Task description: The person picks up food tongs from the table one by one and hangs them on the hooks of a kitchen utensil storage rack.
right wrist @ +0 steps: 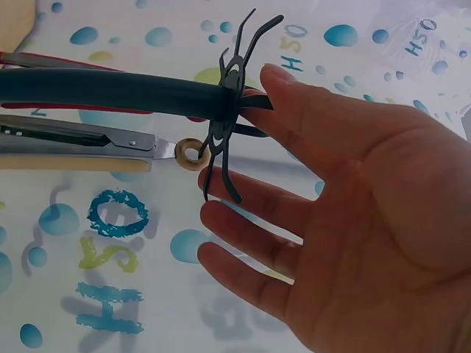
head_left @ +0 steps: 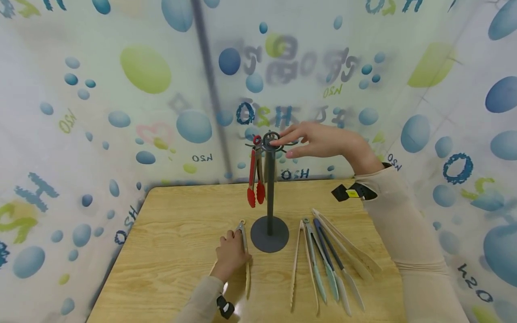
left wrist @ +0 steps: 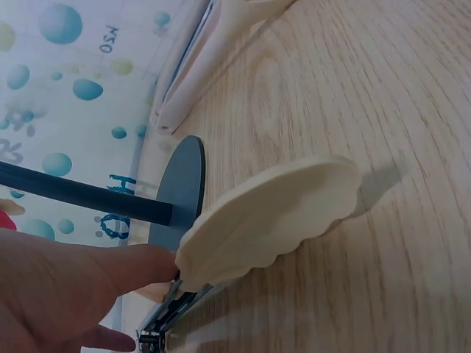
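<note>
Low at the table's left side, my left hand grips metal tongs with cream ends. One scalloped cream head shows large in the left wrist view, over the wood. My right hand reaches to the top of a dark grey stand, its fingers spread at the hook ring. From the stand's hooks hang red-tipped tongs on the left. Another pair of tongs with a tan ring hangs there too, mostly behind the pole in the head view.
Right of the round base lie several tongs: beige tongs, mint-tipped tongs, navy-handled tongs and wide cream tongs. A printed curtain encloses the wooden table behind and at the sides.
</note>
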A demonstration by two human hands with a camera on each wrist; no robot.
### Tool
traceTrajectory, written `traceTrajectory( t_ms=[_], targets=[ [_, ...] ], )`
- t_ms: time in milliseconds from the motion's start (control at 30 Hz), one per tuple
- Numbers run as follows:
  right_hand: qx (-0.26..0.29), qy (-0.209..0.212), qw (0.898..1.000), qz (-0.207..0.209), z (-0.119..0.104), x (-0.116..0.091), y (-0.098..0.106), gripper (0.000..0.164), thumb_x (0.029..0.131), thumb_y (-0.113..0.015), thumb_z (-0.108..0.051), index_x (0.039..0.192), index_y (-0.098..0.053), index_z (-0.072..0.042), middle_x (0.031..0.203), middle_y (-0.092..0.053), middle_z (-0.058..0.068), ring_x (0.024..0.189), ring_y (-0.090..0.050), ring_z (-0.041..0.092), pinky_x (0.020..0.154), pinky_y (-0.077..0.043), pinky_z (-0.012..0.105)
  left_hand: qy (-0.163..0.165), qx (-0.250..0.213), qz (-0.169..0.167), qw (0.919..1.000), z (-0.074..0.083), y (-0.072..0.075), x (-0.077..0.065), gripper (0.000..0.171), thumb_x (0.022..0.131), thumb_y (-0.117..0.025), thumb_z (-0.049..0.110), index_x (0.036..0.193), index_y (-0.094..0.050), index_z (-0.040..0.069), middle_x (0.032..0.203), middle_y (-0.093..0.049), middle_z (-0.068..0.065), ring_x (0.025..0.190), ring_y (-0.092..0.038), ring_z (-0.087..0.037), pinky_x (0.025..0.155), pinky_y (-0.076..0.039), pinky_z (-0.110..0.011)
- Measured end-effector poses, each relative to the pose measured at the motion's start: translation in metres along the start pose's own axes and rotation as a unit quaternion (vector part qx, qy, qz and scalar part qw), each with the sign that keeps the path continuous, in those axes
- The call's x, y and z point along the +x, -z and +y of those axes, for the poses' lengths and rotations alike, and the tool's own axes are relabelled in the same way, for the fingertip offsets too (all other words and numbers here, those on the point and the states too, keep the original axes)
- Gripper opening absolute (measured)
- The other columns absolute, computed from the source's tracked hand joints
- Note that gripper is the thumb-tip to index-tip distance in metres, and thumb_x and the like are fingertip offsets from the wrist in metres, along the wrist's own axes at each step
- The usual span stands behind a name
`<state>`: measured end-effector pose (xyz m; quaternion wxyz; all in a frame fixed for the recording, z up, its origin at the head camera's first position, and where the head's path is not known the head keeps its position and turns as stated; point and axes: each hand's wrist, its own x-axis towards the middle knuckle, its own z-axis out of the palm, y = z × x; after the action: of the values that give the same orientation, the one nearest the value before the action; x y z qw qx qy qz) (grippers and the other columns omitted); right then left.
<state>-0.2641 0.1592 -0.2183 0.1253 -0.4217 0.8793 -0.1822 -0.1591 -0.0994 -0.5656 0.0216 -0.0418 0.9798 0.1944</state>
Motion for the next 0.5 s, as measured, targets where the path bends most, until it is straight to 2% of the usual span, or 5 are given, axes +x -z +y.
traceTrajectory(
  t_ms=[100,233,500],
  targets=[
    [-0.011,0.005,1.0,0.007,0.0006,-0.0012,-0.0005,0.047,0.099,-0.062,-0.025,0.145,-0.052,-0.027,0.156,-0.041,0.012,0.145,-0.037,0.031,0.108,-0.043,0.051,0.012,0.004,0.006,0.9999,-0.0015,-0.0001,-0.0001,0.072,0.068,-0.088,0.036,0.123,-0.056,0.002,0.113,-0.056,-0.023,0.095,-0.055,-0.043,0.066,-0.051,-0.056],
    [-0.023,-0.001,1.0,0.018,0.0004,-0.002,-0.0026,0.048,0.098,-0.063,-0.028,0.145,-0.052,-0.028,0.155,-0.043,0.01,0.144,-0.038,0.03,0.11,-0.041,0.051,0.014,-0.001,0.006,0.9999,-0.0026,0.0,0.0,0.069,0.069,-0.086,0.034,0.123,-0.057,0.002,0.107,-0.058,-0.023,0.091,-0.056,-0.042,0.065,-0.051,-0.054],
    [-0.017,-0.028,0.999,0.034,-0.0045,-0.0035,-0.0085,0.049,0.097,-0.064,-0.031,0.144,-0.052,-0.03,0.155,-0.042,0.01,0.144,-0.038,0.032,0.11,-0.04,0.054,0.011,-0.01,0.003,0.9999,-0.0031,0.0027,-0.0002,0.07,0.066,-0.085,0.034,0.123,-0.058,0.005,0.105,-0.059,-0.021,0.085,-0.056,-0.038,0.062,-0.051,-0.05]
  ],
)
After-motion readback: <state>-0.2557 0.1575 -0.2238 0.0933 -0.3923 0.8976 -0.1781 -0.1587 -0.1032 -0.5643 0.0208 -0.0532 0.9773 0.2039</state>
